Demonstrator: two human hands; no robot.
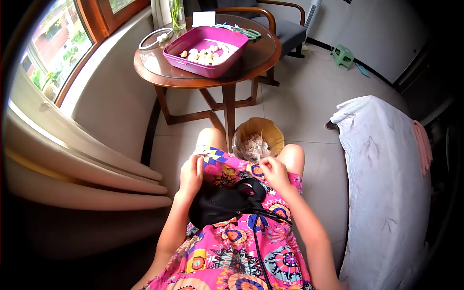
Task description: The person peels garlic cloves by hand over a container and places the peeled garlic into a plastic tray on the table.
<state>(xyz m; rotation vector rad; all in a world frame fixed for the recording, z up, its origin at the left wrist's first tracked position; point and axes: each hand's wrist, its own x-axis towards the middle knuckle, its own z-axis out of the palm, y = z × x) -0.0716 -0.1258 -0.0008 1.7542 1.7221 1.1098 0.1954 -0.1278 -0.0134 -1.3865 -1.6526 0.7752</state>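
Note:
My left hand (192,171) is closed, its fingertips pinched on the hem of the pink patterned dress (237,237) near the left knee. At the other knee my right hand (275,173) is also closed, thumb and fingers pinching the hem. Between both hands the fabric edge stretches across the lap. A black bag (215,203) with a cord lies on the lap, just behind the hands. Beyond the knees stands a yellowish lined bin (275,137) with pale, papery peelings (254,146) inside.
A round wooden table (145,63) bears a magenta tray (208,70) of pale garlic-like cloves (210,55), green-handled scissors (249,33), a white ring-shaped item (154,37) and a glass vase (178,19). A cloth-covered piece (382,183) stands right, a curtain (87,164) left, a green stool (342,56) farther off.

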